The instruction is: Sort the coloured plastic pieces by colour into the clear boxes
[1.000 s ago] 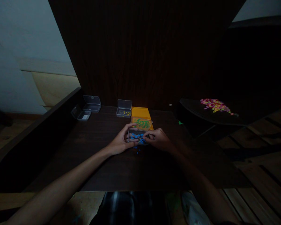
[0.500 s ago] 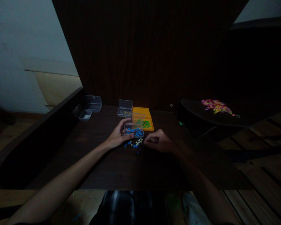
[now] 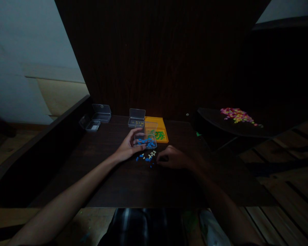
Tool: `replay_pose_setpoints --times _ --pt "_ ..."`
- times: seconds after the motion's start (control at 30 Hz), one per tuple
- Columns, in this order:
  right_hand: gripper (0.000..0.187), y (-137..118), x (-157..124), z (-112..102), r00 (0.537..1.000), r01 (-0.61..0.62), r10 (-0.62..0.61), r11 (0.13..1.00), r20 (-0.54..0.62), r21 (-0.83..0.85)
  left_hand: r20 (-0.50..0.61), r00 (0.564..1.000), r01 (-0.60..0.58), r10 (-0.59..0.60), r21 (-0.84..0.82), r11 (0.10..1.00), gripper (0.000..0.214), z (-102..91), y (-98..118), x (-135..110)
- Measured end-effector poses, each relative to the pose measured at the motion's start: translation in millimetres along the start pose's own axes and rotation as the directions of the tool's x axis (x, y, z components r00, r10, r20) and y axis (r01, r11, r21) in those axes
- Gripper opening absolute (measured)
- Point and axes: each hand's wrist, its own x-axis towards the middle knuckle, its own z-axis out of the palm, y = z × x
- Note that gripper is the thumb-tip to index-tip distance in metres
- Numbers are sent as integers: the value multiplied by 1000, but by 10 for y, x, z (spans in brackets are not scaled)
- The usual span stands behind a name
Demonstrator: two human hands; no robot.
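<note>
My left hand [image 3: 127, 147] grips the left side of a small clear plastic box [image 3: 146, 138] that holds blue beads, its lid standing open. A few loose blue and white beads [image 3: 146, 157] lie on the dark table just in front of the box. My right hand [image 3: 172, 158] rests on the table to the right of those beads, fingers curled toward them; whether it holds a bead is too dark to see. Behind the clear box sits an orange tray [image 3: 159, 131] with green beads.
Three more small clear boxes stand open at the table's back: one with yellow beads [image 3: 136, 120], two at the far left [image 3: 100, 112] [image 3: 90, 125]. A heap of pink and yellow beads [image 3: 236, 115] lies on a dark side surface at right. The table's front edge is near me.
The clear box with blue beads has come off the loose beads and moved back a little with my left hand. My right hand has let go of it and dropped to the table.
</note>
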Motion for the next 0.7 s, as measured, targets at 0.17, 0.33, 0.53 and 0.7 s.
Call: replay_pose_setpoints --times 0.17,0.33,0.53,0.7 --pt "12 -15 18 73 999 3 -2 999 -35 34 18 1000 0 0 -5 1000 71 5 13 -2" --pt "11 -20 31 137 1000 -8 8 1000 -28 -18 28 1000 4 -4 -14 1000 71 14 26 -7" --pt "10 -15 35 112 999 -5 5 1000 -44 -10 17 1000 -5 5 2 1000 70 15 18 -8" --pt "9 -13 50 157 998 -26 24 999 -50 -28 31 999 -12 13 -14 1000 70 11 3 -4"
